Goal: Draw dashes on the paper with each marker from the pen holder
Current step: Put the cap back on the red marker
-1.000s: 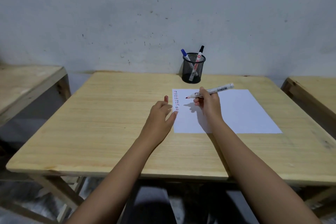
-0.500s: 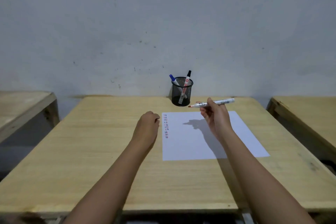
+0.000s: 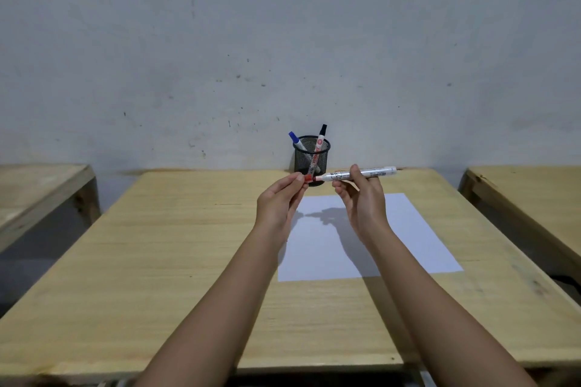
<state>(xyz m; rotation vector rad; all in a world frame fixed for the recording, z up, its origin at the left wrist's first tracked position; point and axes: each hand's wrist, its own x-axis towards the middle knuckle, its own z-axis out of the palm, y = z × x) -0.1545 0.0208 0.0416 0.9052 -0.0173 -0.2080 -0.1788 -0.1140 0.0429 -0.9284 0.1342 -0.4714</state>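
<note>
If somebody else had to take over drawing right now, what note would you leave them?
Left hand: pinching the red cap at the marker's tip.
Right hand: holding the red marker level above the paper.
Pen holder at the table's far edge holds the blue marker and black marker.
Done: unclear; the arm hides the paper's left edge.
Left: finish capping, return it, check the other markers.
</note>
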